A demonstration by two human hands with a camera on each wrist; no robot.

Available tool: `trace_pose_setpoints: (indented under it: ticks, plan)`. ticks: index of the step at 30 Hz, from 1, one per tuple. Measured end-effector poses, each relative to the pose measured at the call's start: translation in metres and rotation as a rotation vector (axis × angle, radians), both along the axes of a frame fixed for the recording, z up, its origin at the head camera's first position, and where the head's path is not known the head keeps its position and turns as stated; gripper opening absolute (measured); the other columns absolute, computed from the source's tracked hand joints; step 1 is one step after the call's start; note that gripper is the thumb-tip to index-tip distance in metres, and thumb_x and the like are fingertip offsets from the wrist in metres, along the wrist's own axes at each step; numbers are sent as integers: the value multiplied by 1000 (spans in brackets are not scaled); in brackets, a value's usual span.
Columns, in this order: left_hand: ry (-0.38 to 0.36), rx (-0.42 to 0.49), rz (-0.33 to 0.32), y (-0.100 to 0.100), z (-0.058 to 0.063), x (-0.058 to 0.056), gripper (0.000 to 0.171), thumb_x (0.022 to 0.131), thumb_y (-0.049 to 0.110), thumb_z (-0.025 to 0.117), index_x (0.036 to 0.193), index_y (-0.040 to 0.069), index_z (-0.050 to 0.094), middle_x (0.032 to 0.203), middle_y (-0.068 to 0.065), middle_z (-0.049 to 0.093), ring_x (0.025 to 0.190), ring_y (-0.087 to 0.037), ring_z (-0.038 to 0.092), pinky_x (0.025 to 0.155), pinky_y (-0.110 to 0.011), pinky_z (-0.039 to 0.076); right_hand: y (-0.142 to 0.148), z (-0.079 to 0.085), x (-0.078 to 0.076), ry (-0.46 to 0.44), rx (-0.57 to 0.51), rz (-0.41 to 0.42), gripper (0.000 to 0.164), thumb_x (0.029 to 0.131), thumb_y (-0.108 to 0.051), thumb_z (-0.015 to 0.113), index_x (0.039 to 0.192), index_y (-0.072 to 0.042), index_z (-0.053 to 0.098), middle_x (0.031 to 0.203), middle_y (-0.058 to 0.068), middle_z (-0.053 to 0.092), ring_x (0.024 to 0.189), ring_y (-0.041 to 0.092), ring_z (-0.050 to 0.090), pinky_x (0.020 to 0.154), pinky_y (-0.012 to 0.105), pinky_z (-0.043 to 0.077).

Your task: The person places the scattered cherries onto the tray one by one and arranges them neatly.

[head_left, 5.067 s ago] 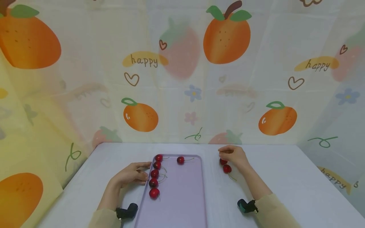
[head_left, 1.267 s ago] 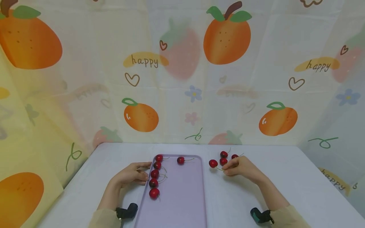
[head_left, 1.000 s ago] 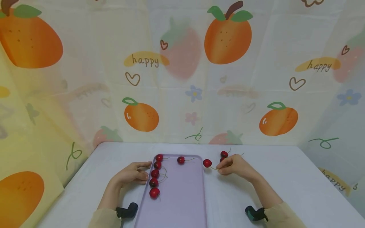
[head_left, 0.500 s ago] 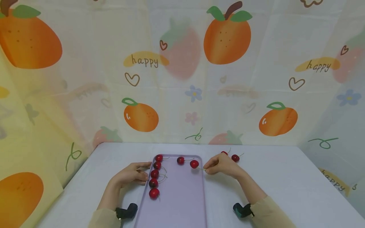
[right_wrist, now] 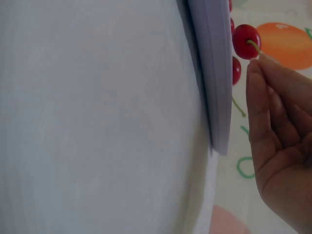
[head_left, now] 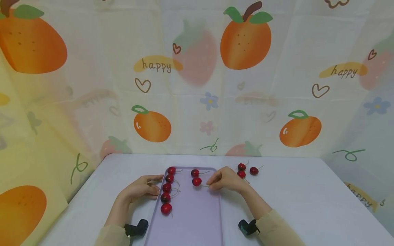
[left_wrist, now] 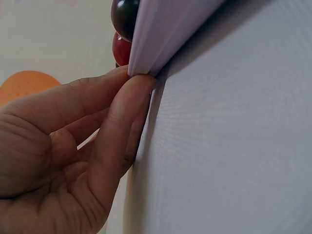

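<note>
My right hand (head_left: 226, 179) pinches a cherry (head_left: 197, 181) by its stem between thumb and fingertips. In the right wrist view this cherry (right_wrist: 243, 41) sits just beyond the fingertips. It is over the lilac tray (head_left: 197, 218), close in front of another cherry (head_left: 195, 173) near the tray's far edge. Along the tray's left side runs a column of several cherries (head_left: 167, 187) with stems. My left hand (head_left: 140, 188) rests at the tray's left edge. In the left wrist view, its thumb (left_wrist: 131, 100) and index fingertip touch the rim, beside dark red cherries (left_wrist: 126, 17).
Three loose cherries, one of them the cherry (head_left: 254, 170) farthest right, lie on the white table (head_left: 286, 201) right of the tray. A fruit-patterned cloth (head_left: 197, 130) hangs behind the table. Black wrist cameras (head_left: 136, 228) are strapped to both wrists.
My right hand has carried the cherry leftward from the loose ones on the table, across the tray's right edge, to the cherry near the far edge. The left hand has stayed put.
</note>
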State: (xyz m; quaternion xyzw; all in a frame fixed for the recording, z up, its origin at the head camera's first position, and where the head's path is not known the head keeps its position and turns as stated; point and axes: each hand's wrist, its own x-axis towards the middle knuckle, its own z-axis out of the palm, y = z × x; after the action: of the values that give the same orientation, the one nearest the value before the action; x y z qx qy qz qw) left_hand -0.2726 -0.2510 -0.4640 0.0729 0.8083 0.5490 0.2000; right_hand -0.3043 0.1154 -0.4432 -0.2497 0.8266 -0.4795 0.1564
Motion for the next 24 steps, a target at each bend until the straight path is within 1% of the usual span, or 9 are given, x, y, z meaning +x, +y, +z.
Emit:
trace_pose_setpoints:
  ticks: [3,8,18,24]
  plan:
    - [-1,3,5,-1,0,0,69,85,5,65,149,0,40,147,-27,43,83,-16,63,78,-28,62,-9,-2,-1,40,26,7,14,79,-9,79,92,-5,79,90,13,78,74,5,66,70,19,56]
    - [4,12,-6,0,-1,0,69,85,6,65,149,-1,39,146,-28,43,83,-15,63,78,-28,62,-17,-4,-3,83,60,3,12,78,-9,79,89,-7,80,87,10,78,71,4,64,67,20,54]
    - [5,32,-19,0,0,0,69,86,5,64,149,-2,38,147,-28,42,83,-15,62,77,-28,62,-19,-6,-5,79,80,-36,11,77,-7,79,88,-7,80,85,10,78,71,5,63,66,20,53]
    - [7,22,-14,1,0,1,69,86,5,64,149,-2,38,148,-29,41,83,-15,63,77,-28,62,-18,-9,-6,61,76,-92,12,78,-7,78,90,-5,79,85,10,77,70,5,63,65,20,54]
